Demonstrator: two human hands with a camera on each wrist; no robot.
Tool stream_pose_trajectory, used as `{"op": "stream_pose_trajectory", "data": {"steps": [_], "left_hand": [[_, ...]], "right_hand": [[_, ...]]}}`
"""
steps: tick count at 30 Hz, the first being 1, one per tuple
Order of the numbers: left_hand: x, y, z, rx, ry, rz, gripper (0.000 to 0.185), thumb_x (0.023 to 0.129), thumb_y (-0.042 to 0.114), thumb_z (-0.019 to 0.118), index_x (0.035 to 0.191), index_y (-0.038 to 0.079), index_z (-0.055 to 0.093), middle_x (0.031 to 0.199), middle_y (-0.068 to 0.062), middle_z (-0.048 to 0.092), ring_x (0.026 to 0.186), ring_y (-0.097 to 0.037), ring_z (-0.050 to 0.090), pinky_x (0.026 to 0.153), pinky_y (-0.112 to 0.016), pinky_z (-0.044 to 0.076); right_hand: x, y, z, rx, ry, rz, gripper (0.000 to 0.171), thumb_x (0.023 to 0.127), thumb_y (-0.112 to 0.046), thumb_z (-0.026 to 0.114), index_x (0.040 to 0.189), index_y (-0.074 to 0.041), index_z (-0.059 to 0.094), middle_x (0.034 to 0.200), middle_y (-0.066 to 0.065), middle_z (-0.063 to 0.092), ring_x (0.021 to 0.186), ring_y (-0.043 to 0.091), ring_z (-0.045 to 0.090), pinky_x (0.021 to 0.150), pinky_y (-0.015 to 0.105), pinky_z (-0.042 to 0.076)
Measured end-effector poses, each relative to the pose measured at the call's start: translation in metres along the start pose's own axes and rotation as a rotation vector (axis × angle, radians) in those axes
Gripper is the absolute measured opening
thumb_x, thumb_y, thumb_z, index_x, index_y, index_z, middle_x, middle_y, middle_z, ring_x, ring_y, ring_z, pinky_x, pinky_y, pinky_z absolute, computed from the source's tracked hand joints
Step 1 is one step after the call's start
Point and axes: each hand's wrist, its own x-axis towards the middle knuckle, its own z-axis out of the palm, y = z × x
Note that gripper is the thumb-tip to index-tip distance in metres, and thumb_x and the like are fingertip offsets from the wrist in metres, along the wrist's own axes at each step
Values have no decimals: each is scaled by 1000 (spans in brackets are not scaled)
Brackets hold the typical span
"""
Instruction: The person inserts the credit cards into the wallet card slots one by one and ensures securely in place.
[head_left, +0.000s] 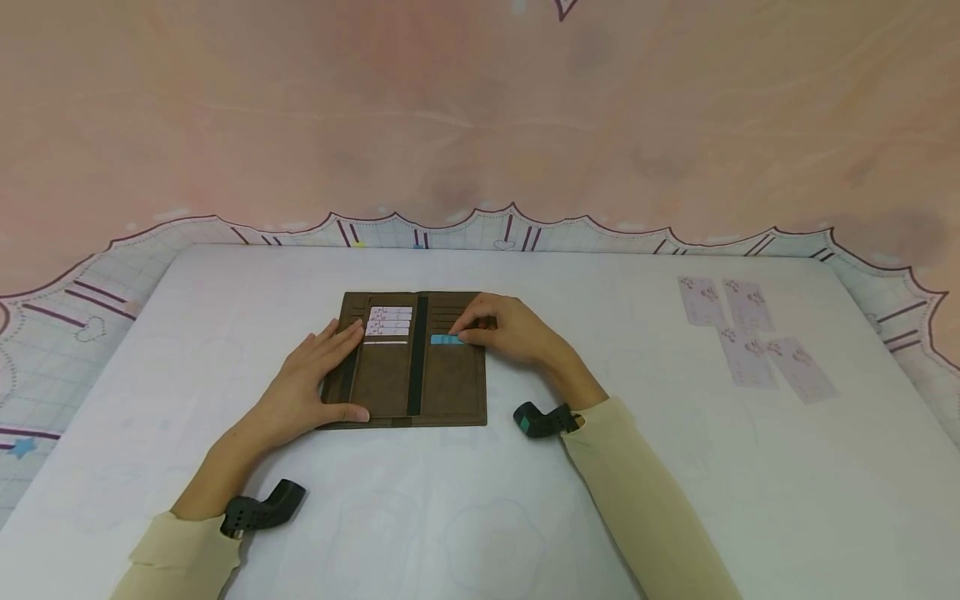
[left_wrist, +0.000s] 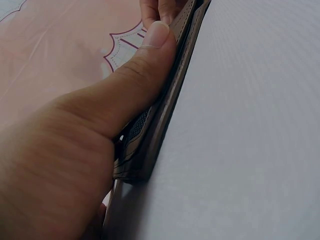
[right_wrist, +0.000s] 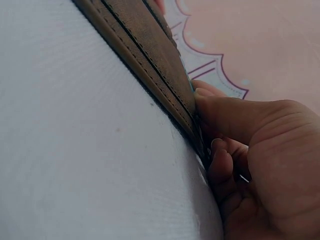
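Note:
A brown long wallet (head_left: 408, 360) lies open and flat on the white table (head_left: 465, 500). Its left half holds several white patterned cards (head_left: 390, 321) in slots. My left hand (head_left: 315, 379) lies flat on the wallet's left half, fingers straight, thumb along the near edge (left_wrist: 145, 75). My right hand (head_left: 504, 327) rests on the right half and pinches a blue card (head_left: 447, 339) that sits partly in a slot. In the right wrist view the wallet's edge (right_wrist: 150, 65) runs past my curled fingers (right_wrist: 220, 125), and the blue card is barely visible there.
Several pale purple patterned cards (head_left: 750, 333) lie loose on the table at the far right. A pink wall with a scalloped patterned border (head_left: 480, 225) rises behind the table. A black wrist mount (head_left: 542, 420) shows on each forearm.

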Motion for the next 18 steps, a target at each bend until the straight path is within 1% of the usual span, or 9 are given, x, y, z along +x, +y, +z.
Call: {"op": "stream_pose_trajectory", "data": {"steps": [5,10,18], "left_hand": [[0,-1,0,3,-2,-4,106,69,46,82,152,10,27,155,-14,25,144,-34,9,116,-47,3],[0,-1,0,-1,-7,-10,106,69,46,82,152,10,26,155,-14,25,144,-34,8,116,-47,2],[0,-1,0,0,-4,-5,106,69,46,82,152,10,26,155,-14,25,144,-34,8,116,-47,3]], "right_hand": [[0,1,0,-18,-7,-7,12,92,-18,66,100,-19,75,94,-8,60,82,12,50,69,26,42],[0,2,0,-10,-6,-13,12,91,-17,67,99,-20,76,95,-8,60,84,12,51,71,27,43],[0,2,0,-7,-2,-27,12,92,-16,66,98,-19,76,94,-7,60,83,12,50,70,26,43]]}}
